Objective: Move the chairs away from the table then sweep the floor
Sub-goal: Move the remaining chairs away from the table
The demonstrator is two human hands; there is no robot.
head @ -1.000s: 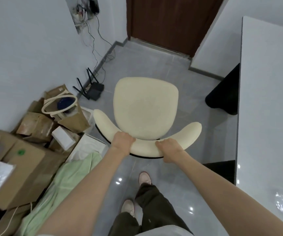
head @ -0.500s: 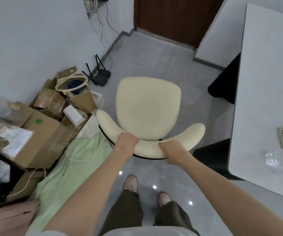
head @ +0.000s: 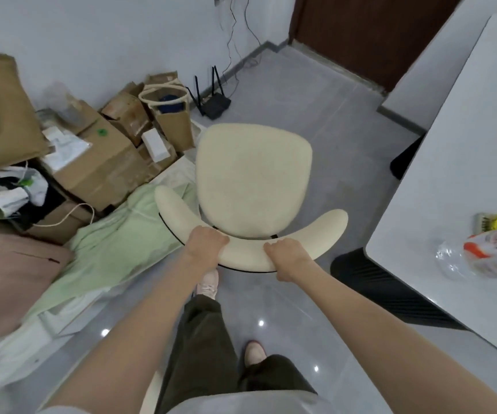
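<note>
A cream chair (head: pixel 253 177) with a curved backrest stands on the grey tiled floor (head: pixel 316 109) in the middle of the view, left of the white table (head: pixel 456 162). My left hand (head: pixel 204 245) grips the left part of the backrest, fingers curled over its top. My right hand (head: pixel 289 256) grips the backrest a little to the right of it. The chair's legs are hidden under the seat. My two feet are on the floor just behind the chair.
Cardboard boxes (head: pixel 97 162), paper bags (head: pixel 169 115) and green cloth (head: pixel 112 243) crowd the left wall. A black router (head: pixel 214 106) sits by the wall. A brown door (head: pixel 369 34) is at the far end. A plastic bag (head: pixel 486 255) lies on the table; black table legs (head: pixel 381 288) stand beneath.
I have stepped backward, pulling the chair with both hands along the floor, away from the door end. More of the table's near corner and the clutter on the left have come into view.
</note>
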